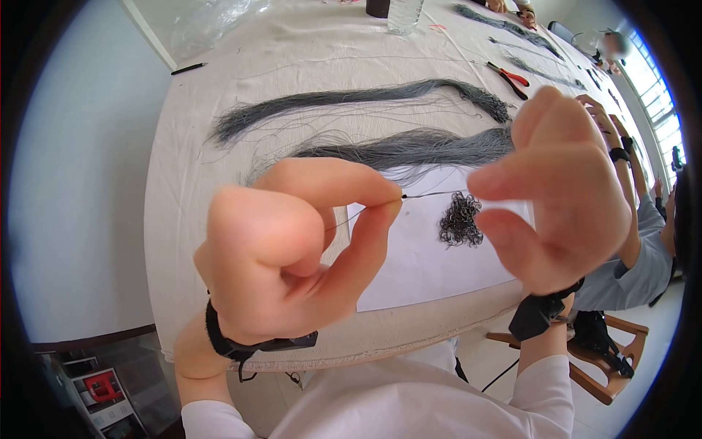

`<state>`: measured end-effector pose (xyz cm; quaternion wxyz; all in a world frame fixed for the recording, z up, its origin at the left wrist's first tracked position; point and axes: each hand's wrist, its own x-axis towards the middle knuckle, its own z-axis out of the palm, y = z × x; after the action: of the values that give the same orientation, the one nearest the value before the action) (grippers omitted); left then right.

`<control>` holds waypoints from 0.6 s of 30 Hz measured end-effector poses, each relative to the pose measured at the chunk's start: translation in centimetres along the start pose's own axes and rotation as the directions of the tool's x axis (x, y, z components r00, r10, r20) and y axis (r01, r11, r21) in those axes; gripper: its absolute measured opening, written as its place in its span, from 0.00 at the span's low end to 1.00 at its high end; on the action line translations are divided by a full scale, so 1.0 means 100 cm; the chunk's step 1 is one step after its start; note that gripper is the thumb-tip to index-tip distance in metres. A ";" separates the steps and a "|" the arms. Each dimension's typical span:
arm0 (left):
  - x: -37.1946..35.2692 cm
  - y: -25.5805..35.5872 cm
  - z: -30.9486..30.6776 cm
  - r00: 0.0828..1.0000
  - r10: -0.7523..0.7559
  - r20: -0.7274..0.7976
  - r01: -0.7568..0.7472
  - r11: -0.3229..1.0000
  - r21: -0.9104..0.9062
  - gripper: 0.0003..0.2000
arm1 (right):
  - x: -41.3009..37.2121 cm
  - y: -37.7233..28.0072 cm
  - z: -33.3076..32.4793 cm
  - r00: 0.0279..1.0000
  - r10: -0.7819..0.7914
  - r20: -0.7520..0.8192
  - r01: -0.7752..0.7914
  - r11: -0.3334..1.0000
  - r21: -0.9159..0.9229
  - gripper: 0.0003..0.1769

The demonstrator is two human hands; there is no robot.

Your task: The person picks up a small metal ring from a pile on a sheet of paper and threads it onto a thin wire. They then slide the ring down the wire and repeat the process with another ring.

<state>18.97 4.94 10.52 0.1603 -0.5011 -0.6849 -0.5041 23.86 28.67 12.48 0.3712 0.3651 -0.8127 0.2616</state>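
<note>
1. The left hand [281, 252] is raised in front of the camera, with thumb and forefinger pressed together at their tips on the near end of a thin strand [439, 194].
2. The other fingers of the left hand are curled in towards the palm.
3. The strand runs almost level from the left fingertips across to the forefinger of the right hand [559, 194], with a small dark thickening just beside the left pinch.
4. The right hand's thumb and forefinger stand a narrow gap apart. The strand's far end meets the forefinger tip, but I cannot tell whether it is gripped there.
5. Both hands are above a white paper sheet [417, 267] lying at the near edge of the cloth-covered table [175, 197].
6. A small heap of dark curled wire bits [461, 219] lies on the sheet, below the strand and near the right thumb.
7. 2 long bundles of grey fibre lie across the table beyond the sheet: the nearer bundle [409, 146] and the farther bundle [344, 96].
8. Red-handled pliers [510, 77] lie farther back, to the right.
9. Another person's forearm [621, 157] reaches over the table edge at the right.
</note>
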 end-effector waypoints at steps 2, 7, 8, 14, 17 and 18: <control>0.001 -0.005 0.004 0.999 0.037 0.001 -0.038 0.998 0.055 0.25 | 0.004 -0.008 -0.003 0.998 -0.034 0.059 0.032 0.999 0.023 0.14; 0.000 -0.016 0.011 0.960 0.278 -0.001 -0.278 0.960 -0.027 0.16 | 0.024 -0.035 0.000 0.987 0.031 0.161 -0.019 0.997 -0.077 0.15; 0.000 -0.012 0.009 0.962 0.266 0.058 -0.268 0.963 0.036 0.16 | 0.021 -0.035 -0.001 0.983 0.096 0.154 -0.068 0.982 -0.177 0.15; 0.001 -0.004 0.011 0.997 0.069 -0.042 -0.067 0.997 0.043 0.23 | 0.016 -0.023 0.012 0.983 0.185 0.013 -0.179 0.964 -0.197 0.20; 0.003 -0.003 0.008 0.996 0.085 -0.010 -0.084 0.991 0.108 0.24 | 0.017 -0.024 0.013 0.987 0.160 0.000 -0.157 0.971 -0.182 0.20; 0.003 -0.003 0.007 0.996 0.083 -0.009 -0.082 0.991 0.108 0.24 | 0.017 -0.027 0.013 0.992 0.129 -0.012 -0.128 0.970 -0.207 0.20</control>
<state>18.78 5.72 10.26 0.2124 -0.5163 -0.6885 -0.4630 24.65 25.50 13.54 0.3889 0.2712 -0.8577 0.1988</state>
